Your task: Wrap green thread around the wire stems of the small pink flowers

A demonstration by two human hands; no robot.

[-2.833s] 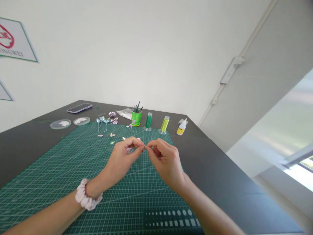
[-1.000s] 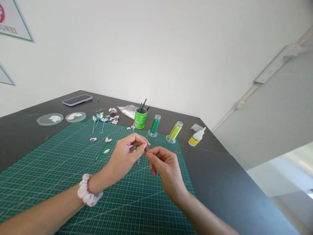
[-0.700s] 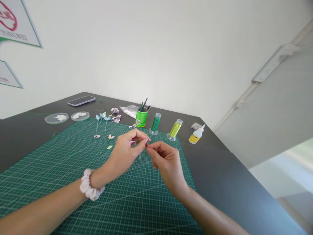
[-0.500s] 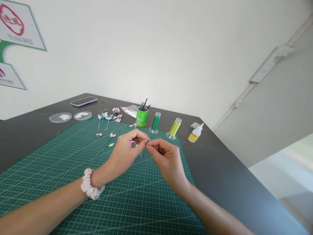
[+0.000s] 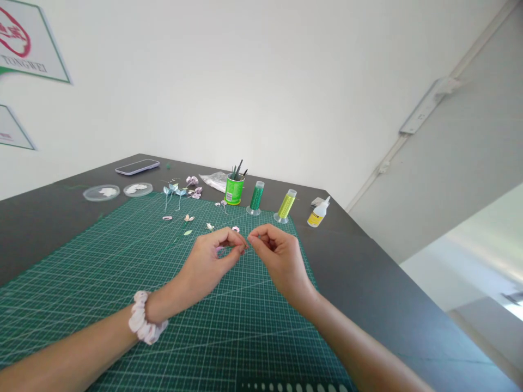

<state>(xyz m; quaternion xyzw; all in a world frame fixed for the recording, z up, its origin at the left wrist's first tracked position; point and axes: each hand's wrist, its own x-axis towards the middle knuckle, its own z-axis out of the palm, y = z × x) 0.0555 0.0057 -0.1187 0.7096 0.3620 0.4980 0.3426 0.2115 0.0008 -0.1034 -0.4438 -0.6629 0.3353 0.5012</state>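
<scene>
My left hand (image 5: pixel 214 256), with a pale scrunchie (image 5: pixel 145 321) on its wrist, is closed in a pinch above the green cutting mat (image 5: pixel 196 332). A bit of pale purple (image 5: pixel 220 249) shows inside its curled fingers, but what the fingertips grip is too small to name. Just to the right, my right hand (image 5: pixel 280 258) pinches thumb and forefinger together; anything between them is too fine to make out. The two sets of fingertips are slightly apart. Beyond them on the mat lie a small white piece (image 5: pixel 210 226), a purple ring-like piece (image 5: pixel 236 229) and a pale green leaf (image 5: pixel 187 232).
Blue flowers on stems (image 5: pixel 175 190) and purple flowers (image 5: pixel 193 181) lie at the mat's back edge. Behind stand a green can of tools (image 5: pixel 234 190), green thread (image 5: pixel 256 197), yellow-green thread (image 5: pixel 286 206) and a glue bottle (image 5: pixel 317 213). Shallow dishes (image 5: pixel 90 195) and a phone (image 5: pixel 137 166) are left.
My fingertips, touching before, have parted a little, and my hands sit slightly lower on the mat. The view has shifted, and a black strip with holes now shows at the bottom edge.
</scene>
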